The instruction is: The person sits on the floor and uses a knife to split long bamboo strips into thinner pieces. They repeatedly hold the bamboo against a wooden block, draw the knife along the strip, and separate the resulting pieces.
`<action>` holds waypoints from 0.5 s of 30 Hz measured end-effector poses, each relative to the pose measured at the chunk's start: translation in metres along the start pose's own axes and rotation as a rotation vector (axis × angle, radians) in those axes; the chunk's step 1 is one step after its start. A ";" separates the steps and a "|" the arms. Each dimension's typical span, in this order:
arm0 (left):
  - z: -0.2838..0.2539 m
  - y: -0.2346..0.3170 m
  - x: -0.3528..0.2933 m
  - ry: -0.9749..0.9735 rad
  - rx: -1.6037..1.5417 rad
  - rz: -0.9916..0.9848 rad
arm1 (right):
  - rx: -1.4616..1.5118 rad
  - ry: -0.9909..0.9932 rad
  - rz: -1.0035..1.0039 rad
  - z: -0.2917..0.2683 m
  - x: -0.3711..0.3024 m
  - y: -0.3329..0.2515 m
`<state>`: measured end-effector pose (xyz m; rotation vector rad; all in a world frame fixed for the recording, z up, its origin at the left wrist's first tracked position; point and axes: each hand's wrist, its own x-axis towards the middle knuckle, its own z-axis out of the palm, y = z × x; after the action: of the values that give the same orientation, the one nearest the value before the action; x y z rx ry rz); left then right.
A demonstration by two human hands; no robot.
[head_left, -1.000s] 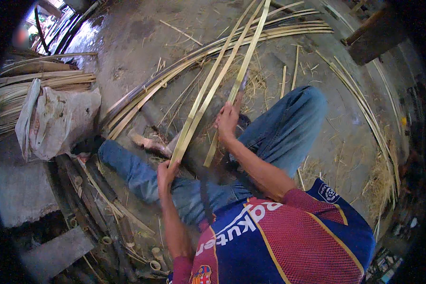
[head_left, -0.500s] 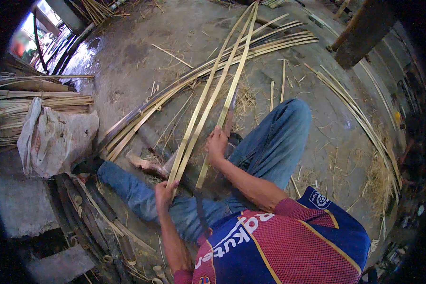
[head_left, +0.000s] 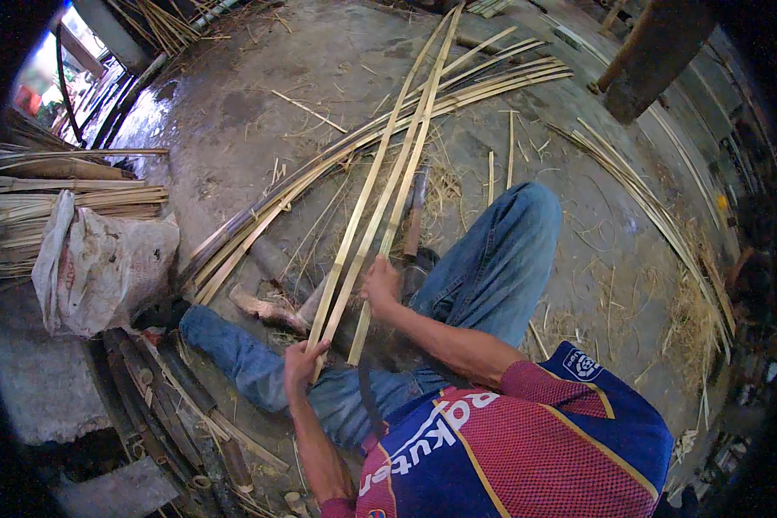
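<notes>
Long, pale split bamboo strips run from my lap up across the floor. My left hand point(head_left: 302, 364) is closed round the near ends of two bamboo strips point(head_left: 343, 269), which lie side by side over my left thigh. Farther forward, my right hand point(head_left: 380, 287) is closed on a third bamboo strip point(head_left: 361, 335), and its near end sticks out below the hand toward my lap. Beyond the right hand stands a narrow brown and grey piece point(head_left: 417, 207); its kind is unclear. A rough piece of wood point(head_left: 268, 306) lies between my legs.
A bundle of bamboo strips point(head_left: 319, 160) lies crosswise under the held ones. More strips point(head_left: 639, 186) lie at the right by shavings point(head_left: 691, 332). At left are a white sack point(head_left: 112, 268), stacked strips point(head_left: 78, 203) and dark bamboo poles point(head_left: 160, 397). A thick post point(head_left: 656, 65) stands far right.
My right hand has come a little toward my body and to the left, drawing its strip along. The left hand has dropped slightly, still on its two strips.
</notes>
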<state>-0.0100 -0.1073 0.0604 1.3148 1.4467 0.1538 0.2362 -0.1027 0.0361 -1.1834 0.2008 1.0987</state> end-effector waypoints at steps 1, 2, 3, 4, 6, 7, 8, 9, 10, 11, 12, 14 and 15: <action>0.000 -0.001 0.001 0.000 -0.007 0.014 | 0.007 -0.017 0.012 0.002 -0.004 0.003; -0.001 -0.003 0.001 0.001 -0.014 0.027 | 0.014 -0.034 0.025 0.003 -0.007 0.005; 0.000 -0.001 0.001 -0.003 -0.020 0.041 | -0.022 -0.018 0.034 0.001 -0.006 0.010; 0.000 0.001 0.001 -0.005 -0.010 0.048 | -0.059 -0.003 0.043 -0.001 -0.004 0.014; -0.001 0.003 -0.001 -0.004 0.004 0.057 | -0.119 -0.009 0.087 -0.002 -0.004 0.020; -0.001 0.003 -0.002 0.016 -0.013 0.065 | -0.142 -0.030 0.122 -0.002 -0.007 0.022; -0.001 0.002 -0.004 0.037 -0.030 0.072 | -0.165 -0.051 0.158 -0.001 -0.009 0.023; 0.000 0.002 -0.006 0.056 -0.044 0.076 | -0.157 -0.091 0.159 -0.004 -0.009 0.029; 0.000 0.002 -0.007 0.046 -0.059 0.065 | -0.148 -0.132 0.161 -0.006 -0.006 0.033; 0.000 0.002 -0.007 0.036 -0.074 0.054 | -0.139 -0.172 0.163 -0.008 -0.004 0.037; 0.000 0.005 -0.006 0.023 -0.086 0.043 | -0.167 -0.154 0.145 -0.011 0.002 0.044; -0.001 0.022 -0.018 0.037 -0.058 0.012 | -0.265 -0.119 0.143 -0.010 0.000 0.044; -0.003 0.028 -0.024 0.051 -0.045 -0.002 | -0.314 -0.109 0.143 -0.007 -0.001 0.043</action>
<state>-0.0010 -0.1129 0.0957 1.2806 1.4792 0.2182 0.2048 -0.1106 0.0065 -1.3989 0.0276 1.3514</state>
